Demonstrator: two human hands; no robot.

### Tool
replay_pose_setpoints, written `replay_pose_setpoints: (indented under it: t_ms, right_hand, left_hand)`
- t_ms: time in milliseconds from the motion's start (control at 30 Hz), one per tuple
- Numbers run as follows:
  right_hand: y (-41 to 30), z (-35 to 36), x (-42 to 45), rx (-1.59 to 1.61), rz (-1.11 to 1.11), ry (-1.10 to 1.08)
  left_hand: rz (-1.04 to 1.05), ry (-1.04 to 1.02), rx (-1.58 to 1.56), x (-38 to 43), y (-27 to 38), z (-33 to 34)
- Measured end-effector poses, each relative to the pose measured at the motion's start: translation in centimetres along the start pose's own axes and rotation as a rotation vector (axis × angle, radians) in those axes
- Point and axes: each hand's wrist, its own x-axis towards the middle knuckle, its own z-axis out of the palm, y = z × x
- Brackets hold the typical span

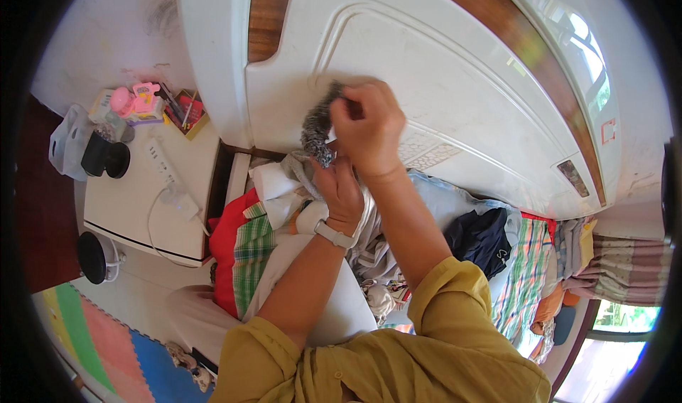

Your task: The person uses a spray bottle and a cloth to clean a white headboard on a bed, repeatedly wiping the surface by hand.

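Note:
My left hand (341,192), with a pale band at the wrist, grips the lower end of a fuzzy dark grey fabric piece (317,126). The upper end of that piece is at the fingers of my right hand (370,120), which is slightly blurred and curled closed. Both hands are in front of a white headboard panel (426,78). Beneath them lie a grey cloth (298,171), a rolled white cloth (274,182), and a green plaid cloth (253,254) beside a red one (229,243). A dark navy garment (479,240) lies to the right.
At left, a white cabinet (133,206) bears a power strip (165,168), a pink toy (136,102), a small open box (189,115) and a plastic bag (69,142). Coloured foam mats (106,339) cover part of the floor. Folded clothes (570,243) are stacked at far right.

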Motion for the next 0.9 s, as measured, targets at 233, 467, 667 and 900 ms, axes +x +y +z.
replay_pose_setpoints:
  t_ms: [233, 467, 667, 900]
  right_hand:
    - [7.3, -11.1, -3.3, -0.023, 0.517, 0.316]
    - [2.8, -3.3, -1.9, -0.062, 0.013, 0.07]
    - [5.8, -6.5, -3.1, -0.06, 0.206, 0.206]
    - [5.9, -7.7, -2.8, -0.073, 0.209, 0.19]
  left_hand:
    - [-0.082, -0.272, 0.217, -1.0, 0.7, 0.4]
    - [-0.141, -0.112, 0.018, -1.1, -0.5, 1.3]
    - [-0.128, -0.259, 0.117, -0.4, 0.3, -0.5]
    - [-0.221, -0.512, 0.136, -2.3, -0.4, 1.0]
